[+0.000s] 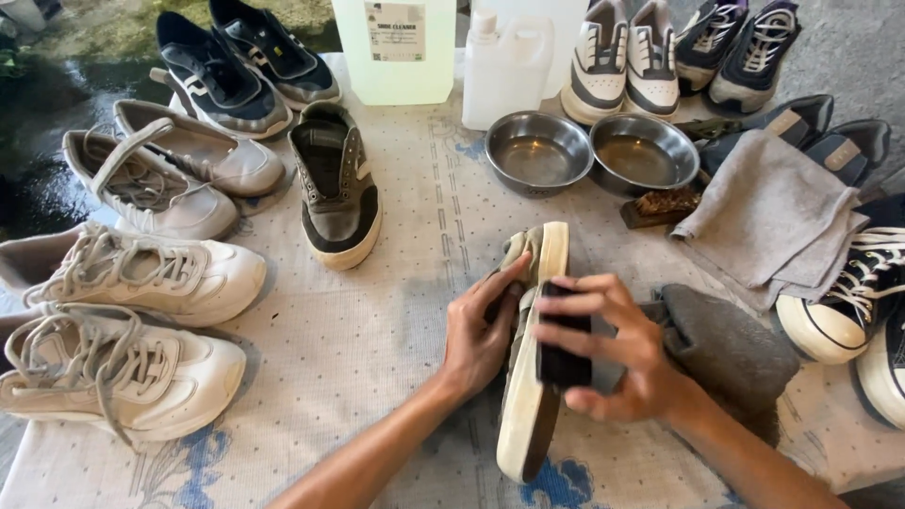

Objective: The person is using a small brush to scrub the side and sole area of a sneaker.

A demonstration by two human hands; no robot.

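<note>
1. Gripping the sneaker [530, 377] on its side with my left hand [481, 330], fingers clamped around its upper, on the cloth-covered table [358, 330].
2. My right hand [617, 344] clasps a dark brush [563, 353] against the sneaker's side.
3. A grey cloth [731, 344] lies just beside my right hand.

Soft daylight, faint shadows, slight motion blur.

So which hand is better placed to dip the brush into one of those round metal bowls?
Probably the right hand: it holds the dark brush, while the left hand steadies the grey shoe. The steel bowls lie ahead, slightly rightward.
</note>
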